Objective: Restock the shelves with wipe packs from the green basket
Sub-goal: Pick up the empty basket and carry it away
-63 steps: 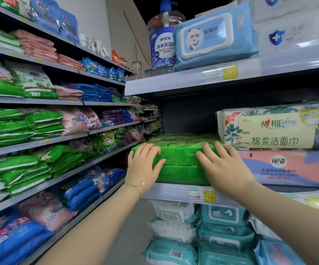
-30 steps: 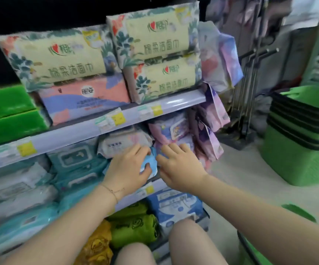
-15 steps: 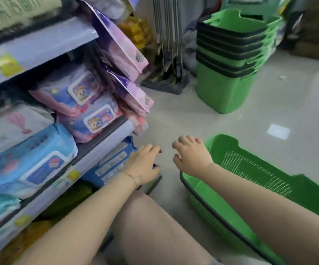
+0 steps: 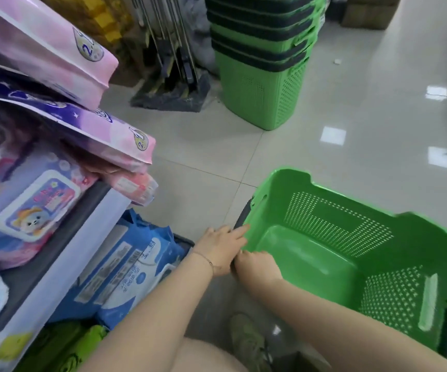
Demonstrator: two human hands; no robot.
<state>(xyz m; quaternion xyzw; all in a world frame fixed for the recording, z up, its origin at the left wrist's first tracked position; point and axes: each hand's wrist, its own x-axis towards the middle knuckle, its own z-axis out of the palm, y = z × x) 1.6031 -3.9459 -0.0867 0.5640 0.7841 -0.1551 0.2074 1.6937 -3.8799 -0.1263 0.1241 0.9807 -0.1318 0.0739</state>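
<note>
The green basket (image 4: 337, 218) stands on the floor at the lower right, and the part of its inside that I can see holds no packs. My right hand (image 4: 257, 267) curls over the basket's near rim. My left hand (image 4: 222, 247) lies beside it with its fingers stretched out, the tips touching the rim by the black handle. Wipe packs fill the shelf (image 4: 64, 253) on the left: a purple pack (image 4: 34, 205) lies on it and blue packs (image 4: 126, 267) lie below it.
Pink and purple flat packs (image 4: 56, 49) jut out from the shelf end above. A stack of green baskets (image 4: 260, 76) and a mop stand (image 4: 171, 63) are on the tiled floor behind. My knee and shoe (image 4: 246, 342) are below the hands.
My view has swung from the shelves down to the floor. Both hands left the packs on the shelf and came to the near rim of the green basket.
</note>
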